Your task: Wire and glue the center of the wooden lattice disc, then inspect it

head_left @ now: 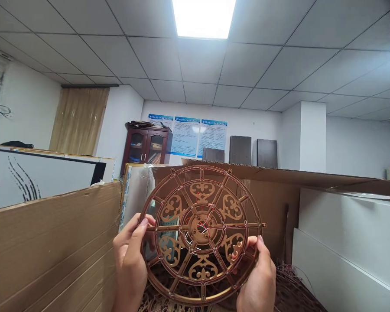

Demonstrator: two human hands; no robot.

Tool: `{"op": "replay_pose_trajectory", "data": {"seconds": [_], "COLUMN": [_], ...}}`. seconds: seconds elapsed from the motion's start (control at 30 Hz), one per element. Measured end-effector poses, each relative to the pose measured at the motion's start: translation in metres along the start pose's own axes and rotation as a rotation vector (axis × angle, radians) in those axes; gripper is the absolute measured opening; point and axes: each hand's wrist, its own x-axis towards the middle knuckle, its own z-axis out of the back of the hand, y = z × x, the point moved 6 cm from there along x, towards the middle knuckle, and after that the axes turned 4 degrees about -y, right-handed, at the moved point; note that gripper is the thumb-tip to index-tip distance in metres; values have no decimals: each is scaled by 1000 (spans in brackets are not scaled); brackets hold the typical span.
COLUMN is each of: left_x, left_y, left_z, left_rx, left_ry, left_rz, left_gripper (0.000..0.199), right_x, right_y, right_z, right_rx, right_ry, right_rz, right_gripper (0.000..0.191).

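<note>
I hold a round brown openwork disc (201, 229) upright in front of me, with scroll ornaments between its spokes and thin red and white wires near its hub. My left hand (130, 260) grips its left rim, thumb across the front. My right hand (258, 277) grips the lower right rim. Behind and below the disc lie more brown pieces and loose wires (289, 286), partly hidden.
Cardboard sheets (48, 247) stand at the left and a large cardboard panel (279, 195) behind the disc. White boards (347, 242) lean at the right. A dark wooden cabinet (146, 147) and blue wall posters (198, 136) are at the far wall.
</note>
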Motion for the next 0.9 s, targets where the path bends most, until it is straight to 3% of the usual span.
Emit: {"op": "replay_pose_trajectory", "data": {"seconds": [0.9], "left_x": [5], "left_y": [5], "left_z": [2], "left_rx": [2], "left_ry": [-12], "left_rz": [-2], "left_gripper": [33], "right_x": [-4], "right_y": [0], "right_z": [-4], "right_rx": [-17], "right_ry": [38], "right_rz": [30], "right_gripper": [42]}}
